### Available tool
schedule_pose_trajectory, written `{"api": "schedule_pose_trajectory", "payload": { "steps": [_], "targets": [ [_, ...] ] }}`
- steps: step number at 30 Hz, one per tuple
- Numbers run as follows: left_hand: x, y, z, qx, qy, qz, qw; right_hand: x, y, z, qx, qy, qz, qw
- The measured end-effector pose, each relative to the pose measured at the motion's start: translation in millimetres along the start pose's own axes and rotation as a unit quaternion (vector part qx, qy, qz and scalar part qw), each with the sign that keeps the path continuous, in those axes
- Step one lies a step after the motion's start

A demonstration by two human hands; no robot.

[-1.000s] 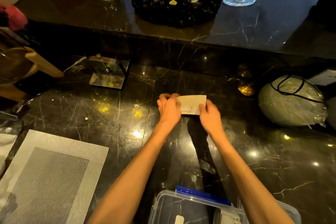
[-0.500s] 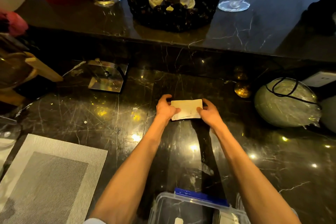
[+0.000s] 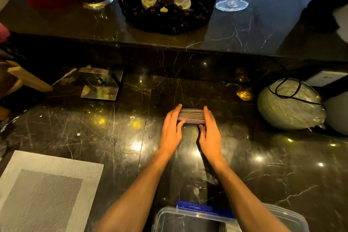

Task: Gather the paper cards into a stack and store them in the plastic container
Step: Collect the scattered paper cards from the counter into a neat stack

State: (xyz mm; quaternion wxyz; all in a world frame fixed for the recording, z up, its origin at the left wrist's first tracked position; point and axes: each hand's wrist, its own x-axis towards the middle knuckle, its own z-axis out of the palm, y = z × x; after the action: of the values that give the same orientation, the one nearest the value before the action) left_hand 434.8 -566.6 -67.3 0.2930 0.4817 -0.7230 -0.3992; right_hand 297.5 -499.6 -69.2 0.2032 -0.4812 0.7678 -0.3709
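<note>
On the dark marble counter [image 3: 282,165], both hands are squaring the card stack.

The left hand [image 3: 170,133] and the right hand [image 3: 211,133] are pressing flat, fingers extended, against the two ends of the stack of paper cards [image 3: 191,117], which is standing on its edge. Gathering looks finished; the next move is calling for a firm grip and a carry back to the open plastic container [image 3: 293,218] near the body.

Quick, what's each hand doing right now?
Left hand: pressed flat against the card stack, helping hold it.
Right hand: same, on the other end.
</note>
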Motion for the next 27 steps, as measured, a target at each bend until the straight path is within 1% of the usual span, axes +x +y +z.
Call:
{"api": "schedule_pose_trajectory", "payload": {
  "steps": [2,7,9,12,15,17,21,27],
  "targets": [
    [0.3,-1.5,5.3,0.041,-0.007,0.014,0.999,0.2,3.3,4.3,-0.038,0.002,-0.009,0.999],
    [4.7,-9.6,11.7,0.106,-0.011,0.022,0.994,1.3,7.8,9.8,-0.051,-0.020,-0.004,0.998],
    [5.9,-12.2,13.5,0.127,0.003,0.050,0.991,2.2,9.0,11.1,-0.047,-0.025,-0.013,0.998],
    [5.5,-16.6,16.4,0.160,0.010,0.107,0.981,2.0,9.1,10.6,-0.028,0.005,-0.019,0.999],
    [6.8,-17.4,17.5,0.169,0.004,0.091,0.981,3.6,10.4,13.5,-0.023,0.017,-0.010,1.000],
    [4.2,-18.0,19.3,0.171,0.011,0.092,0.981,2.8,12.5,15.0,-0.020,0.016,-0.018,0.999],
    [2.1,-16.0,20.0,0.100,-0.014,0.042,0.994,1.8,15.7,16.3,-0.014,0.007,-0.031,0.999],
    [0.8,-10.0,19.3,0.090,-0.013,0.050,0.995,2.2,17.5,17.7,-0.011,0.015,-0.020,1.000]
  ]
}}
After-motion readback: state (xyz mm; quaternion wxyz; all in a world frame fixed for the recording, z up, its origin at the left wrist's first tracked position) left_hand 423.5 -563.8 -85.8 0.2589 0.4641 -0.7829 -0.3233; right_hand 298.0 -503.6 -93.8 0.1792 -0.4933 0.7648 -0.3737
